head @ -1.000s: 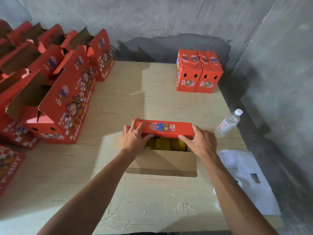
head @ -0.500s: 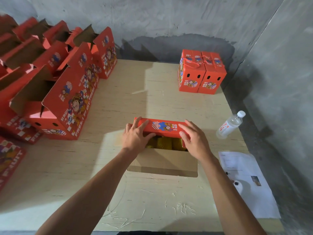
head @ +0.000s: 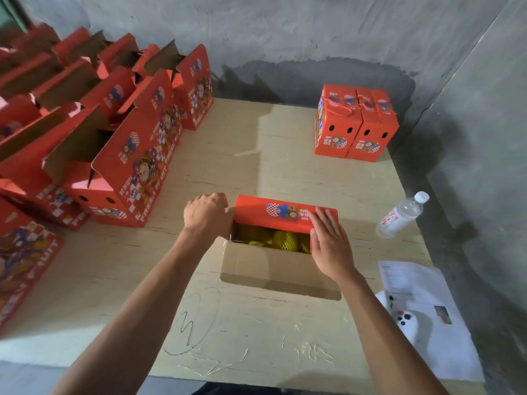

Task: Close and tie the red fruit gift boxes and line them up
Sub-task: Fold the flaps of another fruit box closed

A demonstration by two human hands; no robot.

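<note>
Ideally, right hand (head: 330, 246) (fingers flat) pressed far flap (head: 273, 213) squarely down; left hand (head: 206, 213), curled at box (head: 279, 269) corner, steadied it.

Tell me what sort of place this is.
Probably a makeshift fruit-packing room: bare concrete walls, a plywood table, rows of open red boxes awaiting closing, and two tied boxes lined up.
</note>
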